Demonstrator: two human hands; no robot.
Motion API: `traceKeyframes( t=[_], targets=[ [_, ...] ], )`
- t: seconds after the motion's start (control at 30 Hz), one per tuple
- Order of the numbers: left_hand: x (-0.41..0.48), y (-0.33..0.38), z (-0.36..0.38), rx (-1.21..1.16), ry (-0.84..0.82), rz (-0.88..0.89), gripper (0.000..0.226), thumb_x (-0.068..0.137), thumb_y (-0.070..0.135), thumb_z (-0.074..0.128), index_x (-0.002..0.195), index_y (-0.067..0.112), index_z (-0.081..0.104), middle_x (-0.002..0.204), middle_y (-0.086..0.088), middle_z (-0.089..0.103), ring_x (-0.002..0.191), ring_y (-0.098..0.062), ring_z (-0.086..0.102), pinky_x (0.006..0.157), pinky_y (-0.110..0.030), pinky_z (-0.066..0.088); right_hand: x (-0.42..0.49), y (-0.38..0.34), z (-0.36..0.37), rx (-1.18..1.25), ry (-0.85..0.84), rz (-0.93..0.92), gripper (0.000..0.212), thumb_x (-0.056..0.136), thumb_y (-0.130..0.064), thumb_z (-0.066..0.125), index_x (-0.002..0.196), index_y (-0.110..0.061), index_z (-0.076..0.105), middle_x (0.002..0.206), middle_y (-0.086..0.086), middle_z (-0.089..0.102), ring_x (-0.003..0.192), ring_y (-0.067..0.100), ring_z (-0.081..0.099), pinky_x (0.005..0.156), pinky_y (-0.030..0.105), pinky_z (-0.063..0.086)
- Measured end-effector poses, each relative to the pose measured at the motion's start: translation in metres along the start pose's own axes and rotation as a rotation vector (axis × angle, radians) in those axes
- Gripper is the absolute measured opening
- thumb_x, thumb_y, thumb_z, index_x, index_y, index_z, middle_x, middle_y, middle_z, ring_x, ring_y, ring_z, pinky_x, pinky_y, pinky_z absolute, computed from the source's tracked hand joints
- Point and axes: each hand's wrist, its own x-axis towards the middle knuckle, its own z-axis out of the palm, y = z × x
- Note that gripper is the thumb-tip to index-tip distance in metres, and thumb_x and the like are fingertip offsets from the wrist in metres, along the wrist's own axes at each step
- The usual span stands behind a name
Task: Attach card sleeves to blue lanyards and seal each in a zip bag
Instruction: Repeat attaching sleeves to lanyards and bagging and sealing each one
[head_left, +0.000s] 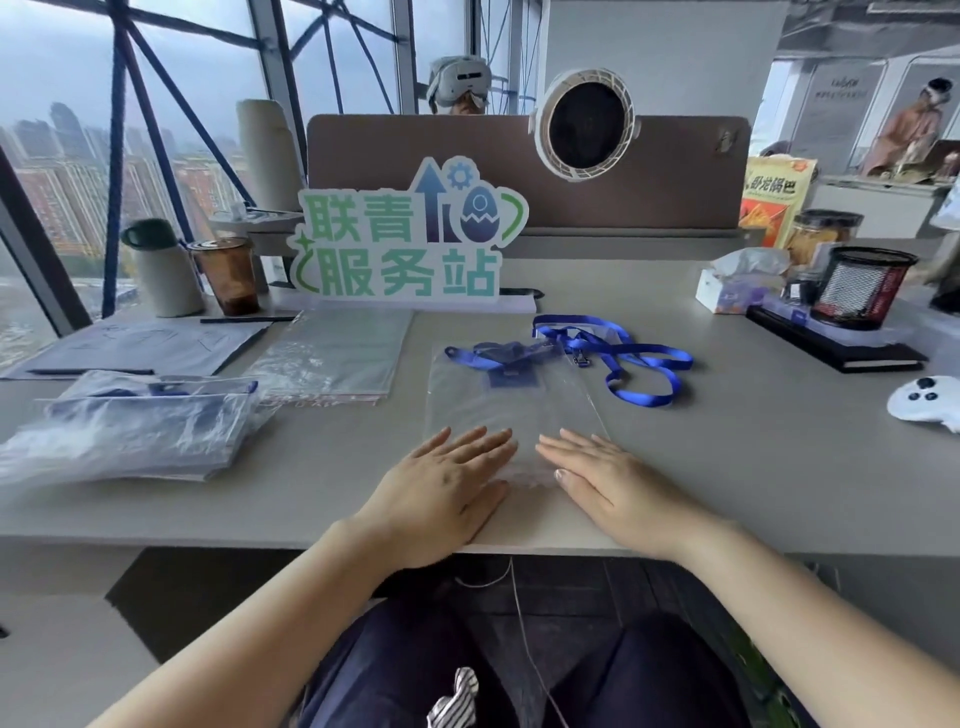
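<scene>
A clear zip bag (511, 400) lies flat on the grey desk in front of me, with a blue lanyard and a card sleeve (506, 361) inside its far end. My left hand (447, 483) and my right hand (608, 478) lie flat with straight fingers on the bag's near end, side by side. Another blue lanyard (641, 358) with a clear card sleeve lies loose just beyond the bag to the right.
A stack of empty zip bags (332, 353) lies at centre left, and a pile of filled bags (135, 421) at the left. A sign (405, 239), cups, a tissue box (737, 286), a mesh pen holder (862, 286) and a white controller (924, 402) stand around.
</scene>
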Motion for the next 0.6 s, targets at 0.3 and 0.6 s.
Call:
traceKeyframes(
  t=[0.3, 0.6],
  targets=[
    [-0.017, 0.019, 0.004, 0.003, -0.113, -0.015, 0.056, 0.096, 0.057, 0.01, 0.149, 0.039, 0.006, 0.156, 0.022, 0.001, 0.142, 0.004, -0.007, 0.119, -0.028, -0.002, -0.02, -0.006, 0.004, -0.097, -0.085, -0.055, 0.045, 0.101, -0.034, 0.029, 0.146, -0.03, 0.026, 0.153, -0.018, 0.021, 0.141, -0.006, 0.008, 0.116, 0.017, 0.005],
    [-0.018, 0.019, 0.005, 0.013, -0.098, -0.031, 0.059, 0.093, 0.061, 0.011, 0.148, 0.04, 0.012, 0.155, 0.023, 0.006, 0.143, 0.001, -0.003, 0.119, -0.031, 0.001, -0.022, -0.009, 0.004, -0.174, -0.079, -0.054, 0.049, 0.098, -0.043, 0.02, 0.145, -0.034, 0.026, 0.152, -0.022, 0.019, 0.142, -0.004, 0.007, 0.118, 0.024, 0.001]
  ],
)
